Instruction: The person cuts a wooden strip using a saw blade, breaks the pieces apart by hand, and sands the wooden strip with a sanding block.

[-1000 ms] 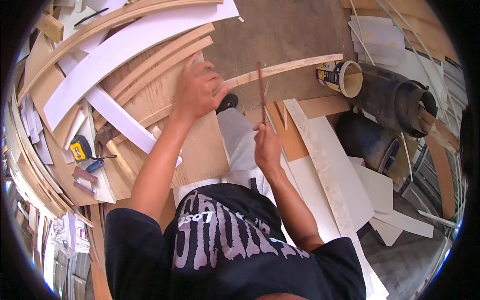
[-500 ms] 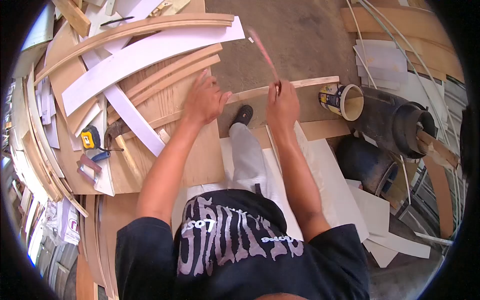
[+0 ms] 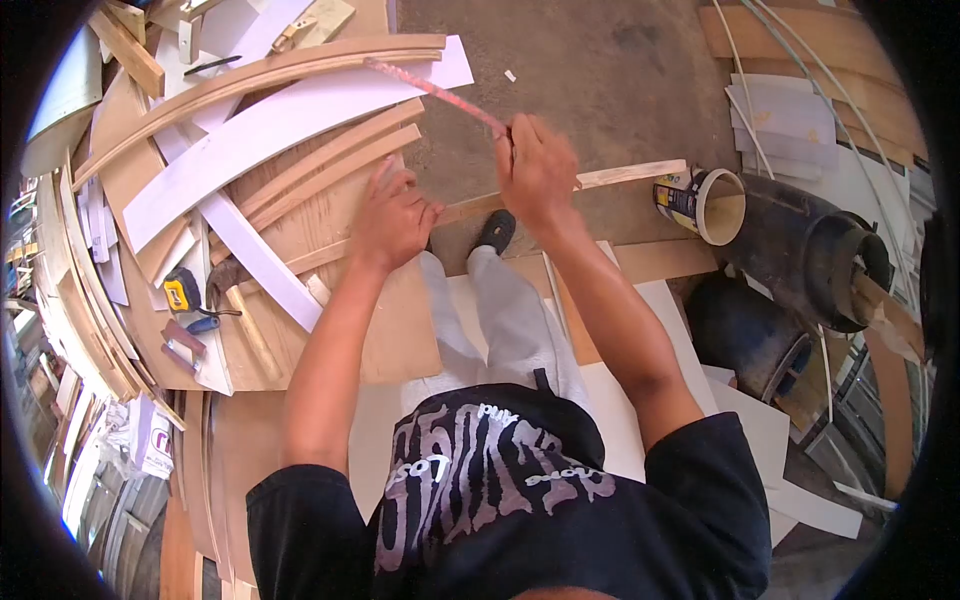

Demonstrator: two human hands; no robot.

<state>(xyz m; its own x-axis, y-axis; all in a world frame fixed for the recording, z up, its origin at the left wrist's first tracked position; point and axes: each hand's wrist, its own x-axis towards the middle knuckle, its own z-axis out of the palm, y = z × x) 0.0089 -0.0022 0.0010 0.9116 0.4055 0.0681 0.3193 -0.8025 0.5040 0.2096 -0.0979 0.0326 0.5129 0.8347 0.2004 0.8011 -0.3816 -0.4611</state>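
Head view: your right hand is closed around one end of a thin, reddish, slightly bowed blade-like strip; surface looks mottled, edges a bit blurred, so can't call the material. Its free end points up-left, over the smooth white curved panel. Your left hand is palm down over a pale, gently curved wood strip, fingers bent, near the edge of the grained plywood board; can't tell whether your fingers close round the wood or just press it. That wood strip sticks out past the board edge, passes below your right hand, and ends near a plastic bucket lying on its side, printed outside, dirty cream inside. Above your left hand on the board: two slim curved wood strips, roughly parallel. Beyond the white panel, a longer wood arc with a layered edge. Left of your left forearm, a flat white straight strip lies slanted, with a wood-handled hammer beside it and a yellow-and-black tape measure further left. Floor is dull brown, stained.
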